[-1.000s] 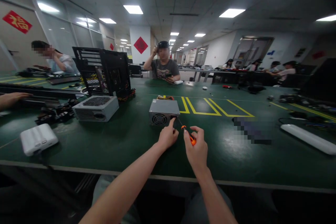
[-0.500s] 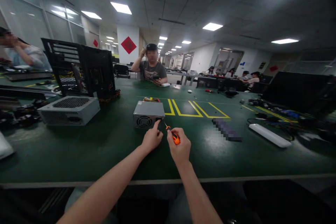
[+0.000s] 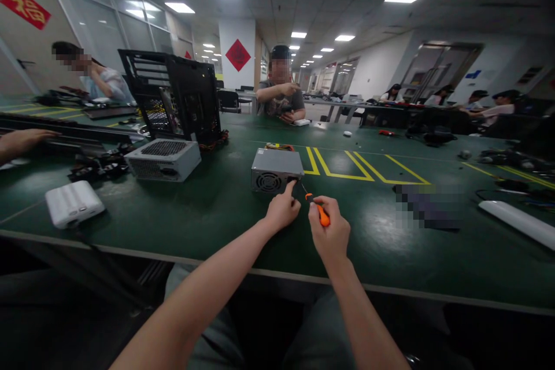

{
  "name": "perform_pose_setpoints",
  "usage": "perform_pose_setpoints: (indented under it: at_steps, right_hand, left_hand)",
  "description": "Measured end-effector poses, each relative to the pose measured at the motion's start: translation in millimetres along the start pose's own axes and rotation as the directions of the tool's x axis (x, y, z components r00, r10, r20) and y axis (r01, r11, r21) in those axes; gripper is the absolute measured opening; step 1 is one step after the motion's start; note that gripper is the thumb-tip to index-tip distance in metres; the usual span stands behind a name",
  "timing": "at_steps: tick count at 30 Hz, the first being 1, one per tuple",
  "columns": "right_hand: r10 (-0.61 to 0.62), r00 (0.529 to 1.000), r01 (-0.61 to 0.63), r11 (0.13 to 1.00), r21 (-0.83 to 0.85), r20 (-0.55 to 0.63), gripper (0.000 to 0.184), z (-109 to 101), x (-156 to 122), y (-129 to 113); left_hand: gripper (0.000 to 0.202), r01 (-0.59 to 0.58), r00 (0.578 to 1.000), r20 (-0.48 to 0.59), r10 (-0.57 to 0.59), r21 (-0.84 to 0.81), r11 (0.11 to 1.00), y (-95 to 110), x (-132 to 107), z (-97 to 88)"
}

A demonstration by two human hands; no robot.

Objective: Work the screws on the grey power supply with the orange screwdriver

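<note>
By PSU (image 3: 277,169), R hand (image 3: 330,235) grips screwdriver (image 3: 323,217), L hand (image 3: 281,212) curled; bigger PSU (image 3: 165,159), case (image 3: 182,98) left.

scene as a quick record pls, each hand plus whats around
left hand: index fingertip on near face of small grey metal power supply box
right hand: holds orange-handled screwdriver, tip toward that box's near right corner
surface: dark green table
left of box: larger grey vented metal box, open black computer case behind it
near left edge: white plastic block
</note>
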State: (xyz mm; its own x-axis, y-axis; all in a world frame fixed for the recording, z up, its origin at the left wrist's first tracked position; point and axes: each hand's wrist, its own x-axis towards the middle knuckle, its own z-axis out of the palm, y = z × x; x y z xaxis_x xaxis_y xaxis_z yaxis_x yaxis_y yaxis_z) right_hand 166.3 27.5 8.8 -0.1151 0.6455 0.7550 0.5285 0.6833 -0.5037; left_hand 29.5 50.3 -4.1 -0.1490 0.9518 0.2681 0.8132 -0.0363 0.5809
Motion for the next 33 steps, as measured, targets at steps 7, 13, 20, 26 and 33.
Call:
perform_pose_setpoints:
  at_steps: [7, 13, 20, 26, 33]
  right_hand:
    - [-0.128, 0.989, 0.132, 0.989, -0.072, 0.068, 0.010, 1.6, -2.1, -4.6]
    - [0.097, 0.992, -0.097, 0.995, -0.013, 0.080, 0.023, 0.9, -6.9, -6.0]
    - [-0.027, 0.998, 0.027, 1.000, -0.003, 0.065, 0.013, -0.9, -6.1, -4.9]
    - [0.001, 0.997, -0.002, 1.000, 0.007, 0.073, 0.020, -0.7, -6.5, -4.8]
    - [0.108, 0.991, -0.108, 0.994, 0.006, 0.077, 0.019, -2.2, -10.1, -4.0]
  left_hand:
    - [0.061, 0.022, 1.000, 0.011, -0.022, -0.006, 1.000, 0.6, 0.4, -2.6]
    - [0.063, -0.016, 1.000, 0.015, 0.017, -0.031, 0.999, 0.1, -0.8, -3.1]
    - [0.062, -0.015, 1.000, -0.007, 0.015, -0.013, 1.000, -3.0, 1.2, 1.5]
    - [0.063, -0.016, 1.000, -0.007, 0.016, -0.007, 1.000, -2.5, 1.1, 0.6]
    - [0.062, 0.001, 1.000, 0.010, -0.001, -0.026, 1.000, -2.7, 0.7, 0.5]
